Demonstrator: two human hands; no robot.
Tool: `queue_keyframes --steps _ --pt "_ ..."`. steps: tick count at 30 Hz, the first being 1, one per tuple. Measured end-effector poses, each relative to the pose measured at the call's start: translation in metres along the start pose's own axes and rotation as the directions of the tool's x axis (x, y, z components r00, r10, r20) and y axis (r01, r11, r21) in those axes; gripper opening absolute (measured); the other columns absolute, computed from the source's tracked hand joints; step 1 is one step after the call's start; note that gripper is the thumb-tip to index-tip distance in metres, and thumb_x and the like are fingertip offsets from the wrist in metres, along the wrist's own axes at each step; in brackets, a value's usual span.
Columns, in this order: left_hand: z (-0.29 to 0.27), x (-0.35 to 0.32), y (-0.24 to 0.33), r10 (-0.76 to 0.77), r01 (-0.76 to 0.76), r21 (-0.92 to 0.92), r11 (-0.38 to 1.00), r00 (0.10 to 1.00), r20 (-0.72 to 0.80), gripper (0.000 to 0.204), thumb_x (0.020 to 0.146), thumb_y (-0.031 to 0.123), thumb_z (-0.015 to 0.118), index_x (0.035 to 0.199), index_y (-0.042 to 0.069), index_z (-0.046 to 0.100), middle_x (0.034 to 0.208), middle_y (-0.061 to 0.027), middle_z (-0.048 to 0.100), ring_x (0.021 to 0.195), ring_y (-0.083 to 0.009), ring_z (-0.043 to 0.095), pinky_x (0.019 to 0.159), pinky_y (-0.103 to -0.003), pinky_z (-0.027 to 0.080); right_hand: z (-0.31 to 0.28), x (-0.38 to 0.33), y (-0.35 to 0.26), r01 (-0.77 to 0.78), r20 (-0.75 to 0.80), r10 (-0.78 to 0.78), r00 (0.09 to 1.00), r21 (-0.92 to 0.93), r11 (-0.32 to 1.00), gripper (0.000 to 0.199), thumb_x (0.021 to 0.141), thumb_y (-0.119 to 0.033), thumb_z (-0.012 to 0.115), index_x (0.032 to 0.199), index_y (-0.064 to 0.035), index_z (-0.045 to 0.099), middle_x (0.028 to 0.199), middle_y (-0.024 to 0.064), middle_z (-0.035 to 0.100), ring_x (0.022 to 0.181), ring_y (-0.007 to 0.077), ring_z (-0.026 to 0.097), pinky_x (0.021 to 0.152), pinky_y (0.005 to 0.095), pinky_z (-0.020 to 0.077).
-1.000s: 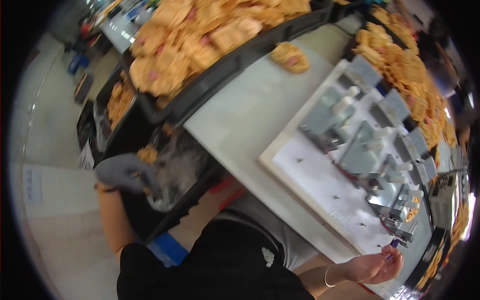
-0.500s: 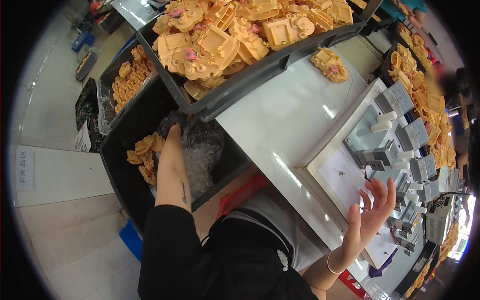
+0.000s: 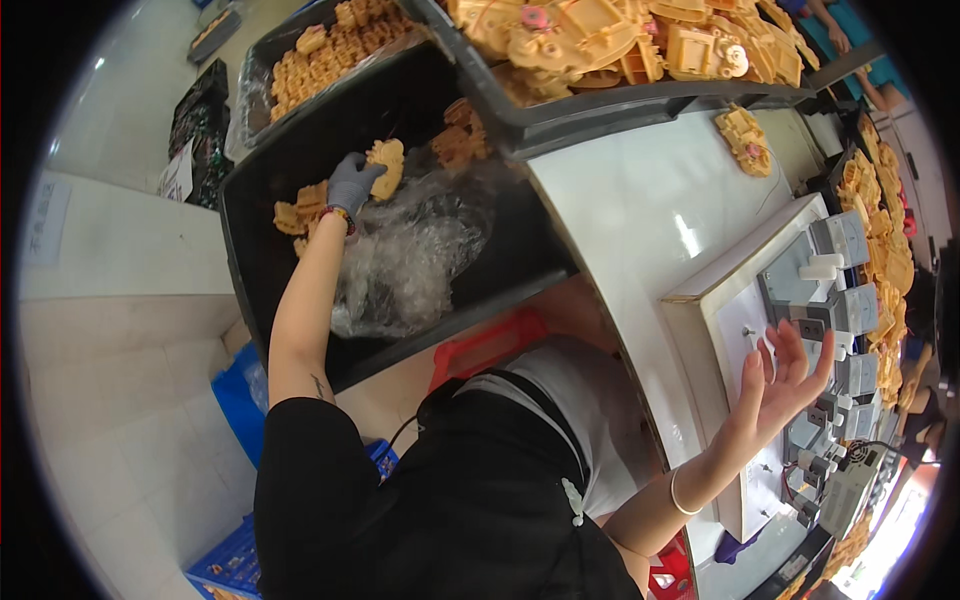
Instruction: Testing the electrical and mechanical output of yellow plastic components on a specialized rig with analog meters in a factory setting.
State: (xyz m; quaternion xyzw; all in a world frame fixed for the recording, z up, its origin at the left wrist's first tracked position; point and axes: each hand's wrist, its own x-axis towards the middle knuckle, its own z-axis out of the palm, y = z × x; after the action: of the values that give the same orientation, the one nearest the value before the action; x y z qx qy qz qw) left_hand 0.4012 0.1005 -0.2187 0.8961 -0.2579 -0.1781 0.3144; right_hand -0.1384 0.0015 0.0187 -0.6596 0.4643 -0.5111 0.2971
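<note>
In a grey glove, my left hand [image 3: 352, 186] grips a yellow plastic housing [image 3: 386, 168] over the black bin [image 3: 260, 180] on the left. Below it in that bin lie a crumpled clear plastic bag [image 3: 420, 260] and more yellow parts [image 3: 302, 208]. My right hand [image 3: 778, 385] is bare, its fingers apart and partly curled, with nothing in it. It hovers beside a test fixture [image 3: 790, 275] that carries grey meters and white-handled clamps.
A large black crate [image 3: 600, 112] heaped with yellow housings stands at the far side. One lone housing [image 3: 744, 140] with a thin wire lies on the white table [image 3: 620, 220]. Blue crates [image 3: 235, 560] sit on the floor at the lower left.
My left hand, hidden deep in the black bin before, has come up into view gripping a yellow housing. The view has shifted; my right hand stays by the fixture, fingers still apart.
</note>
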Motion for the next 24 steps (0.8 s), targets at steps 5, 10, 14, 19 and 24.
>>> queue_keyframes --steps 5,10,14,19,24 --pt "-0.043 -0.048 0.009 0.097 0.151 -0.832 0.534 0.966 0.238 0.060 0.084 0.027 0.069 0.134 0.001 0.052 0.125 -0.0152 0.063 0.112 -0.0259 0.063 0.092 -0.038 0.053 0.012 0.003 0.005 0.059 0.016 -0.061 0.998 0.114 0.992 0.078 0.085 -0.016 0.071 0.149 -0.0027 0.029 0.132 0.0178 0.052 0.117 0.0245 0.052 0.098 0.0382 0.0431" --pt "-0.043 -0.121 0.081 0.626 0.369 -0.928 0.051 0.712 0.317 0.070 0.079 0.004 0.060 0.145 0.001 0.039 0.141 -0.0184 0.050 0.122 -0.0350 0.058 0.102 -0.048 0.050 0.013 0.005 0.008 0.044 -0.056 -0.036 0.998 0.161 0.986 0.064 0.086 -0.008 0.067 0.144 -0.0023 0.039 0.126 0.0141 0.055 0.115 0.0219 0.054 0.097 0.0352 0.0444" --pt "-0.031 -0.152 0.166 0.826 0.565 -0.823 0.052 0.439 0.354 0.076 0.071 -0.008 0.060 0.142 0.011 0.042 0.131 -0.0163 0.055 0.121 -0.0343 0.057 0.106 -0.055 0.044 0.012 0.001 0.012 0.083 -0.021 -0.081 0.997 0.102 0.991 0.059 0.083 -0.006 0.068 0.138 -0.0025 0.046 0.124 0.0106 0.055 0.115 0.0204 0.053 0.099 0.0365 0.0436" --pt "-0.014 -0.170 0.260 0.948 0.493 -0.856 0.156 0.170 0.270 0.040 0.094 0.020 0.060 0.133 0.020 0.053 0.110 -0.0071 0.056 0.126 -0.0325 0.051 0.113 -0.061 0.033 -0.004 0.002 0.013 0.059 -0.207 0.008 0.978 0.317 0.947 0.065 0.080 -0.006 0.071 0.139 -0.0046 0.042 0.120 0.0086 0.054 0.116 0.0198 0.052 0.101 0.0372 0.0419" --pt "-0.005 -0.179 0.339 0.912 0.199 -0.925 0.323 0.197 0.361 0.037 0.079 0.009 0.076 0.109 0.014 0.055 0.125 -0.0140 0.054 0.122 -0.0296 0.054 0.105 -0.048 0.046 -0.008 0.009 0.013 -0.047 -0.076 0.072 0.995 0.291 0.956 0.067 0.076 -0.007 0.071 0.137 -0.0044 0.044 0.125 0.0086 0.052 0.117 0.0212 0.054 0.097 0.0374 0.0450"
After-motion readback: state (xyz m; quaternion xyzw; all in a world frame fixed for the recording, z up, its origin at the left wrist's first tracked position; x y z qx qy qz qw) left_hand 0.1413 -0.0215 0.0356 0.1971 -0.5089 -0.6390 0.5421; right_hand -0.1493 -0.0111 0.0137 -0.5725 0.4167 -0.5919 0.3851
